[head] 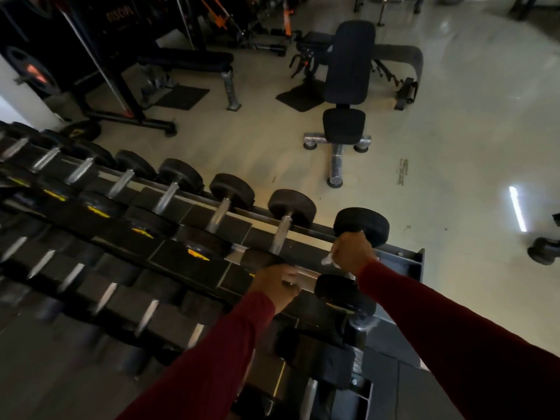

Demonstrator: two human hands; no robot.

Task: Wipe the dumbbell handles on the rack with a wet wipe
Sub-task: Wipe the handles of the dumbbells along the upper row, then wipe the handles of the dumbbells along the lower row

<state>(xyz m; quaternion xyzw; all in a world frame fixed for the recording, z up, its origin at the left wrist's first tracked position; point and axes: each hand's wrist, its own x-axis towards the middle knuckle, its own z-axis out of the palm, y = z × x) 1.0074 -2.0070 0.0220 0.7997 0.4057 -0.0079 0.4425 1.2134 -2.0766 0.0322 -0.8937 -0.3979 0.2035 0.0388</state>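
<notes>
Gripping the end dumbbell (360, 225), right hand (353, 253) nears rack edge (419, 259).

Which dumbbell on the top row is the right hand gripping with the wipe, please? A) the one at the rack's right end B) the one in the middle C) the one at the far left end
A: the right hand curls round the handle of the end dumbbell at the rack's right end, white wipe showing beneath the fingers.

Both arms wear long, close-fitting dark red sleeves (454, 328) reaching the wrists, leaving the hands bare.
</notes>
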